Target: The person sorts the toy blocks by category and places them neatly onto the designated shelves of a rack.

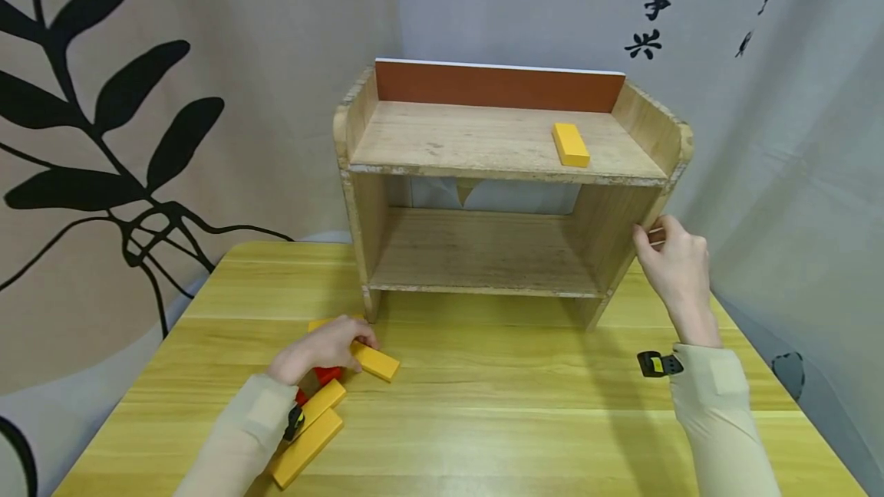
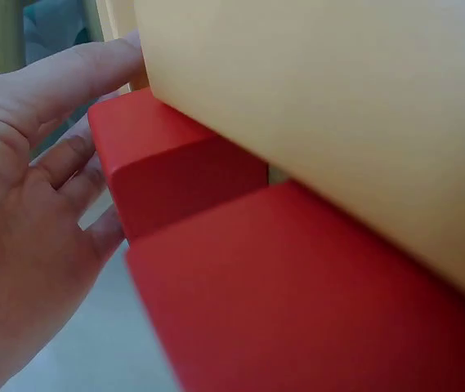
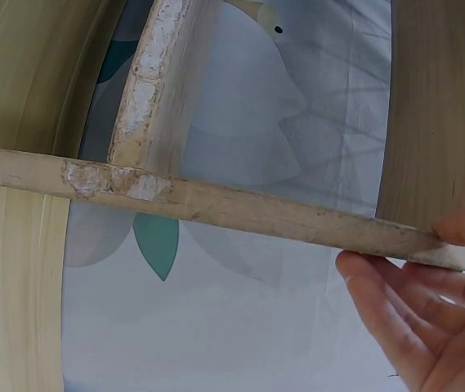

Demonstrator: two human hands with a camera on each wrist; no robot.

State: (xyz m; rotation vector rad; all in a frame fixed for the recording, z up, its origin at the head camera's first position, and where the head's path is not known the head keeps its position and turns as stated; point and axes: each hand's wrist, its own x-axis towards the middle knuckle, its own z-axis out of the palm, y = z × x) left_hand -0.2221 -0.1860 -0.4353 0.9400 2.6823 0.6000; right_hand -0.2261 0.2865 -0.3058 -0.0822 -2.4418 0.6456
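Note:
At the left of the table, my left hand point(image 1: 330, 347) pinches the near end of a yellow block point(image 1: 376, 363), with thumb and fingers on opposite sides of it. Beneath and beside this hand lie red blocks point(image 1: 328, 375) and more yellow blocks point(image 1: 309, 447). In the left wrist view, two red blocks point(image 2: 191, 188) stand close to the fingers, partly hidden by a pale yellow block point(image 2: 322, 98). My right hand point(image 1: 675, 267) grips the front edge of the right side panel of a small two-tier wooden shelf point(image 1: 476, 251). The right wrist view has thumb and fingers around that panel point(image 3: 297, 224).
One yellow block point(image 1: 571, 145) lies on the upper tier, toward its right. The shelf stands at the back of the wooden table point(image 1: 497, 405). Behind hangs a curtain point(image 1: 290, 98) printed with black leaves and characters.

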